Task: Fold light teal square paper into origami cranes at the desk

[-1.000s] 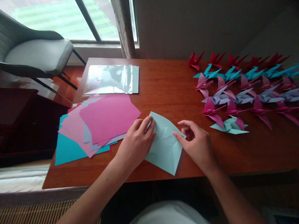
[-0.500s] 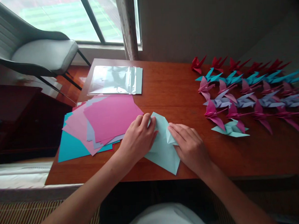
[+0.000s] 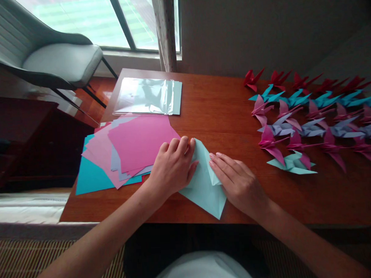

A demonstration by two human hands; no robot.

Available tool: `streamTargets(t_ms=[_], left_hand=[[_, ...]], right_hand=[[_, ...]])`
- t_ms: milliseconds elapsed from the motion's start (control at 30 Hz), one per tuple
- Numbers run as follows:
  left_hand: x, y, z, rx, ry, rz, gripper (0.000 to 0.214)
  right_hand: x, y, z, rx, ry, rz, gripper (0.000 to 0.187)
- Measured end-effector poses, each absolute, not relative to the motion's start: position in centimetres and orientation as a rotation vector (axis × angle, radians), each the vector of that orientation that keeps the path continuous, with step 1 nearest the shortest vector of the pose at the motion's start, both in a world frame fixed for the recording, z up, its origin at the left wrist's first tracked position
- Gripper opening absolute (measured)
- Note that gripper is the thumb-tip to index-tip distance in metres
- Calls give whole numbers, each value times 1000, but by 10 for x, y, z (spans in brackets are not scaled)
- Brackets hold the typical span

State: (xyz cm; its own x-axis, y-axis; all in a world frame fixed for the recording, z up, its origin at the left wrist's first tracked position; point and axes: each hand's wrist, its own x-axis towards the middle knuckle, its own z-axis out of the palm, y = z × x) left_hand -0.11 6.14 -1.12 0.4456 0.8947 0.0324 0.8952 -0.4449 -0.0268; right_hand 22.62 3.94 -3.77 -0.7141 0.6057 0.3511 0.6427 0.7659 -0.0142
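Note:
A pale mint sheet of paper (image 3: 204, 187) lies partly folded near the front edge of the brown wooden table (image 3: 220, 100). My left hand (image 3: 173, 168) rests on its left side, fingers curled over the far corner. My right hand (image 3: 238, 181) lies flat on the right side, fingers stretched out and pressing a folded flap down toward the middle. Both hands touch the sheet; neither lifts it.
A fanned stack of pink, lilac and blue sheets (image 3: 124, 152) lies left of my hands, a clear plastic sleeve (image 3: 148, 95) behind it. Rows of folded paper cranes (image 3: 310, 117) fill the right of the table. A grey chair (image 3: 53, 63) stands by the window.
My right hand has brought the sheet's right corner over toward the middle and now presses it flat. The left hand stayed on the left side. The camera has shifted slightly.

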Motion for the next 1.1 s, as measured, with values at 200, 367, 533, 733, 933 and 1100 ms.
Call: streamTargets(t_ms=[200,367,533,733,933,1100], left_hand=[[-2,61,-12,-2631,-1630,-2,56],[-2,61,-13,-2635,-1638,-8,57],[-2,61,-12,-2631,-1636,-5,56],[-1,61,-13,-2624,-1623,5,56],[-1,61,-13,-2633,-1634,-12,55],[-1,62,-12,-2640,-1640,-20,55]], right_hand=[[232,46,-32,-831,-2739,-190,37],[236,50,-27,-761,-2827,-185,38],[236,53,-27,-706,-2854,-179,38],[236,53,-29,-717,-2858,-169,38],[236,52,-30,-754,-2871,-76,41],[236,52,-30,-753,-2866,-82,40]])
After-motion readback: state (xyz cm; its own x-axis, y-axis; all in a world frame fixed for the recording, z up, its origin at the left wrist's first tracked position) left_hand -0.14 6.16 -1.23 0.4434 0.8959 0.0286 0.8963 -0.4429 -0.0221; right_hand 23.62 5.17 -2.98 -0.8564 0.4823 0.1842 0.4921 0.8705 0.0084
